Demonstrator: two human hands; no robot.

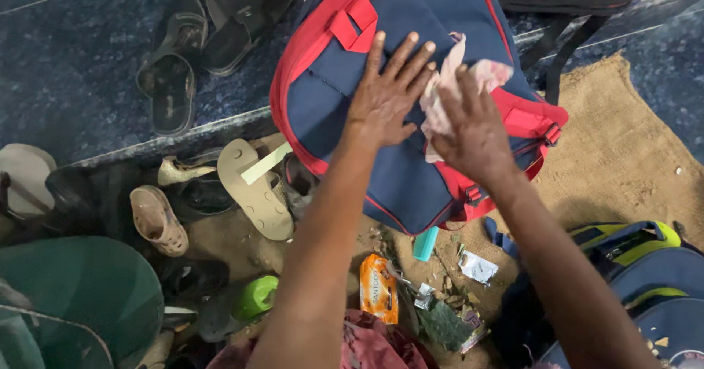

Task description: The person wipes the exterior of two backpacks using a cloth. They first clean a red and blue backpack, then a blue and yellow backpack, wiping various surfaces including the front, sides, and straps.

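Right hand (475,131) presses pink cloth (447,94) flat on blue bag (400,171), fingers bunched on it. Left hand (385,94) spread flat on bag, at 9 o'clock of cloth. Bag could slide off step edge if pushed hard. Sandals (253,189) crowd 8 o'clock. Brown mat (623,156) at 3 o'clock has room.

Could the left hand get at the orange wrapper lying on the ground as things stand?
Probably yes. The left hand lies flat on the blue and red backpack and holds nothing, and the orange wrapper lies uncovered on the ground beside that same forearm, with nothing on top of it. The hand would have to draw back towards the body.
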